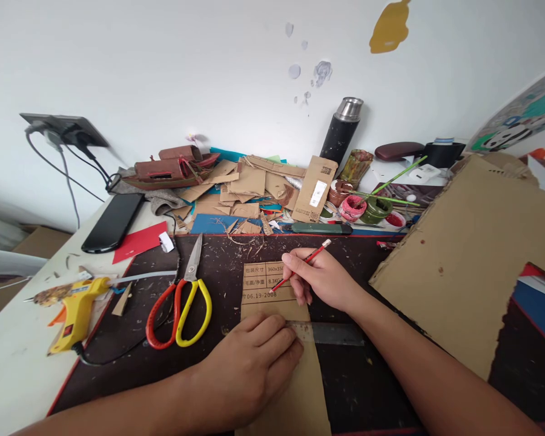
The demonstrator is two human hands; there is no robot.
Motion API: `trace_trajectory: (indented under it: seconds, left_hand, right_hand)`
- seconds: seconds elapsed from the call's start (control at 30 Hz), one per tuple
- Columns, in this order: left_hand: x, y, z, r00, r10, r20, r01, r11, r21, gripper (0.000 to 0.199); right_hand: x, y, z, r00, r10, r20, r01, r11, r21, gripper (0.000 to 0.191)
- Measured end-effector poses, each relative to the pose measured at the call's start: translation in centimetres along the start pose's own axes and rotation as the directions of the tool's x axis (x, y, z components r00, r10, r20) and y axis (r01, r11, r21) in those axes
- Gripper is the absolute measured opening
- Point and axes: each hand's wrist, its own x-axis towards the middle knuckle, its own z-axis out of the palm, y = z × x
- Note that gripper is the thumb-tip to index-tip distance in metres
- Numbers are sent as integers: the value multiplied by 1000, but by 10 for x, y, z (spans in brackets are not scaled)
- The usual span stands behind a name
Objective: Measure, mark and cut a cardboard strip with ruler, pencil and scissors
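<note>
A printed strip of brown cardboard (300,396) lies lengthwise before me on the dark mat. Across it runs a clear ruler (338,333), its right end sticking out past the cardboard. My left hand (261,363), fingers curled, presses the ruler down onto the strip and covers its left part. Above the printed end, my right hand (315,275) pinches a red and black pencil (309,255). The pencil's tip points down and left, close to the printed lines; whether it touches cannot be seen. Scissors (186,297) with one red and one yellow handle lie left of the strip.
A yellow glue gun (77,312) and a black phone (113,223) lie at left. Cardboard scraps (245,181), a model boat (168,169), a green cutter (320,228), paint jars (353,208) and a thermos (340,130) line the back. A large cardboard sheet (454,254) stands right.
</note>
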Motion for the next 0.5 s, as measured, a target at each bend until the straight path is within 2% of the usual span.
trace_trajectory:
  seconds: [0.5]
  left_hand:
    - [2, 0, -2, 1000, 5, 12, -5, 1000, 2, 19]
  right_hand:
    - [1, 0, -1, 1000, -1, 11, 1, 1000, 1, 50]
